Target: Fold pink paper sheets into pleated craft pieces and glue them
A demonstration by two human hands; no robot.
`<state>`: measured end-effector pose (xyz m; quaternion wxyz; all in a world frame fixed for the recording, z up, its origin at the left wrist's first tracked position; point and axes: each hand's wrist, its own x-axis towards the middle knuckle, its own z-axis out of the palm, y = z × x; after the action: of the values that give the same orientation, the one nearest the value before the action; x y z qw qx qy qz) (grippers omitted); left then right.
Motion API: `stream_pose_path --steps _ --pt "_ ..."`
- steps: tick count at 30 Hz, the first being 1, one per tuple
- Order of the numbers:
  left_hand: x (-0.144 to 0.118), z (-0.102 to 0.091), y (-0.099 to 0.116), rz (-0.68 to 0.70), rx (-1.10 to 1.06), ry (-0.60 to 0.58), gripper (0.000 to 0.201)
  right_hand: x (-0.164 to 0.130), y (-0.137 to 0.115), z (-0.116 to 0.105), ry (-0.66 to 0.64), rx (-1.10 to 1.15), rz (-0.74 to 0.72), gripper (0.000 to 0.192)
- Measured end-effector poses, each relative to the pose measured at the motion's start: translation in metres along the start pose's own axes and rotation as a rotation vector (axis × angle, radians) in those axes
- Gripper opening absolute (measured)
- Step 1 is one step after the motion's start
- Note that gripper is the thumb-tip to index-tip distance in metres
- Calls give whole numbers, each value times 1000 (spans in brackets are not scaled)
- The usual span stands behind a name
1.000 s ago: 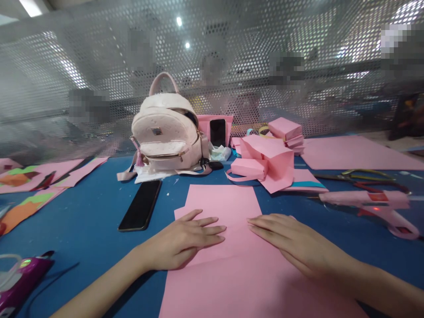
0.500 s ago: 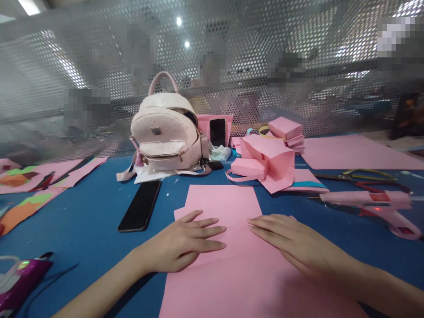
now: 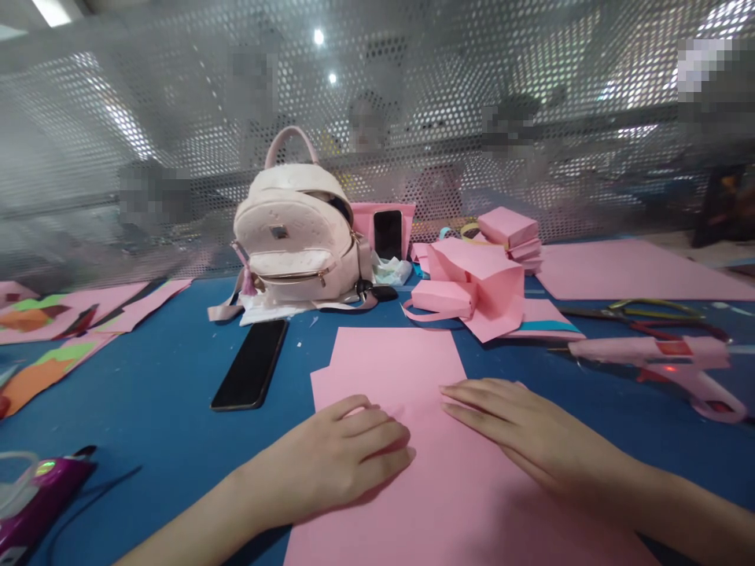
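Pink paper sheets [image 3: 401,358], one overlapping another, lie flat in front of me. My left hand [image 3: 345,456] rests palm down on their left side, its fingers bent and the tips touching the paper; nothing shows in its grasp. On the right side my right hand [image 3: 531,436] lies flat with fingers stretched out together on the paper. Neither hand holds an object. The paper beneath both palms is hidden, and my left thumb does not show clearly.
A black phone [image 3: 251,365] lies left of the paper, before a white backpack [image 3: 295,228]. Folded pink paper pieces [image 3: 489,283] stand behind. At right are a pink glue gun [image 3: 684,362] and pliers [image 3: 654,310]; a purple device [image 3: 44,503] sits at lower left.
My left hand has slid toward me and slightly right over the paper, and its fingers have gone from spread to bent. My right hand stays in place.
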<state>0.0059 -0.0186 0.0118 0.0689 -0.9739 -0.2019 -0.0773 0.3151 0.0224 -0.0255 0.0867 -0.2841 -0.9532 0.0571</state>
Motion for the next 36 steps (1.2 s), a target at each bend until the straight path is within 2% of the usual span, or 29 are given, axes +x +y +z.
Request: stream_pose_path --steps 3,6,9,12,18,21,25,33,36 --pt "3 5 15 -16 80 17 28 1 -1 -2 -2 -35 -89 58" --pt "3 19 39 -43 210 55 32 4 -4 -5 -1 -74 -171 63" --pt "3 39 64 -225 334 215 38 7 -6 -9 11 -89 -221 62" --pt "5 56 79 -333 374 293 40 9 -9 -12 23 -91 -241 60" --pt "11 65 83 -415 377 519 54 22 -26 -22 -22 -163 -229 45" --pt "12 64 81 -406 390 542 55 40 -38 -30 -56 -150 -236 38" --pt "11 65 81 -420 393 556 47 65 -48 -35 -31 -86 -249 36" --pt "15 84 89 -555 412 627 50 95 -55 -29 -50 -81 -355 36" --pt "16 85 89 -572 431 643 48 105 -57 -26 -76 -89 -374 35"
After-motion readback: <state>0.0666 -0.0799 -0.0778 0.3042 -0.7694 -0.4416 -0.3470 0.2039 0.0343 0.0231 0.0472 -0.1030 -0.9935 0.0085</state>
